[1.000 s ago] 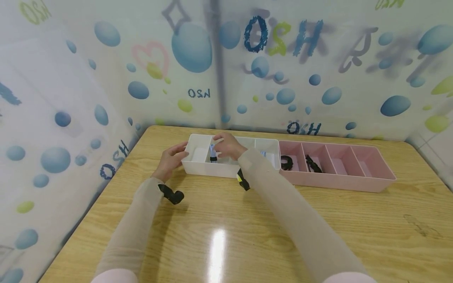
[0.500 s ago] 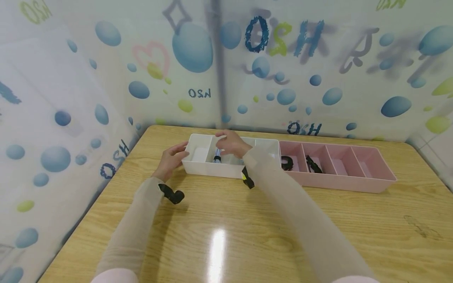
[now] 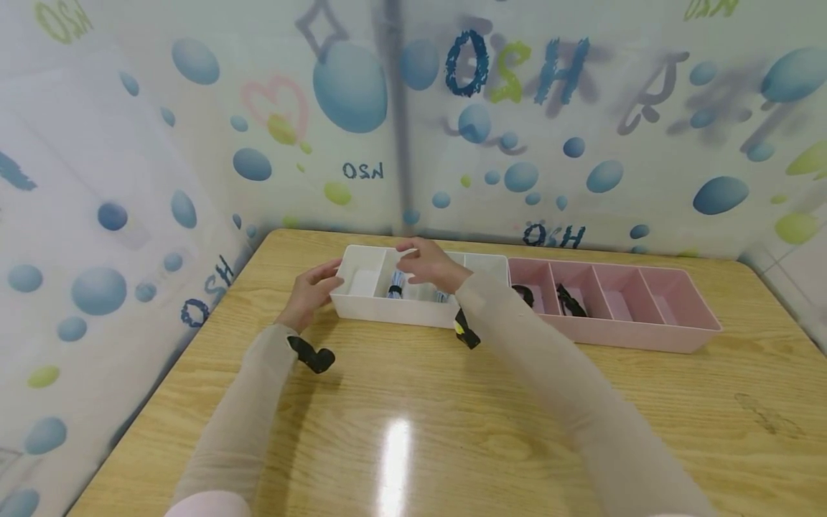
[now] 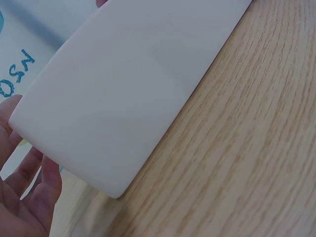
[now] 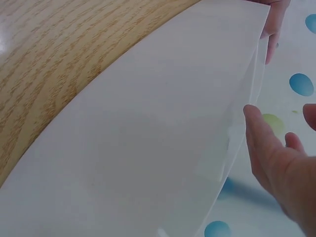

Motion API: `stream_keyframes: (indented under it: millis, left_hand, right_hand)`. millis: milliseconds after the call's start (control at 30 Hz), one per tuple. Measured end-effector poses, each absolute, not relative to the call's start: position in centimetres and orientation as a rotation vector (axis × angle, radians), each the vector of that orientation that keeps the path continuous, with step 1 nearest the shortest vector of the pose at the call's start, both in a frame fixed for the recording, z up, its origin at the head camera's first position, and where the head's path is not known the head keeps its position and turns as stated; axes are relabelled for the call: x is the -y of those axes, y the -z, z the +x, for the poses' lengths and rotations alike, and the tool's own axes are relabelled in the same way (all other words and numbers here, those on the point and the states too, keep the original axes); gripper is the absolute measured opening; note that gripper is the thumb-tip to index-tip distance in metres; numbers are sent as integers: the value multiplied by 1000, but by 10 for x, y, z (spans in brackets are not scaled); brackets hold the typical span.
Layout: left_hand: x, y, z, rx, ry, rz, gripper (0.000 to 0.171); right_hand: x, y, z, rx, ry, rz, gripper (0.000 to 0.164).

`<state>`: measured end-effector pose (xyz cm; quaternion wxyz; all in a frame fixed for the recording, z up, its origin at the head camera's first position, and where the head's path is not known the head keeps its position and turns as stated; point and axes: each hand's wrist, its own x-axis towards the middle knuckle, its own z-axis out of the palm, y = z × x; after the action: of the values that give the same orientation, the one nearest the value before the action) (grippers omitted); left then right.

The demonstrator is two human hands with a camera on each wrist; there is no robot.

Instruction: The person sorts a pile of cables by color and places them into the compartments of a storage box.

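My left hand (image 3: 310, 291) rests against the left end of a white divided box (image 3: 388, 310); in the left wrist view its thumb and fingers touch the end wall, lying loosely. Over the box's second compartment hovers my right hand (image 3: 429, 264), fingers spread and relaxed, with nothing in it. Below its fingertips lies a blue-and-white bundle (image 3: 397, 283) bound with a black band. Part of another blue-and-white bundle (image 3: 442, 296) shows under the hand, in the compartment to the right. My right forearm covers part of the box's right end.
A pink divided box (image 3: 646, 336) adjoins the white one on the right. It holds a coiled black cable (image 3: 522, 293) and a dark bundled item (image 3: 571, 301) in its left compartments. Both boxes stand near the back of a wooden table (image 3: 362, 402), before a patterned wall.
My right hand has moved slightly right and lifted away from the blue-and-white bundle, which now lies tilted in its compartment. The left hand has stayed put.
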<state>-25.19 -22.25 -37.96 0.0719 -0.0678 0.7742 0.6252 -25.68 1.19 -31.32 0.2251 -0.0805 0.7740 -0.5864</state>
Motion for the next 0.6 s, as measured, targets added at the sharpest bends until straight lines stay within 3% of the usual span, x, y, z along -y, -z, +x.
stream_keyframes:
  millis: [600]
  left_hand:
    - [222,381,-251,-2332,-1905,-196,46]
  right_hand:
    - [-25,294,-227,-2173,1645,-419,37]
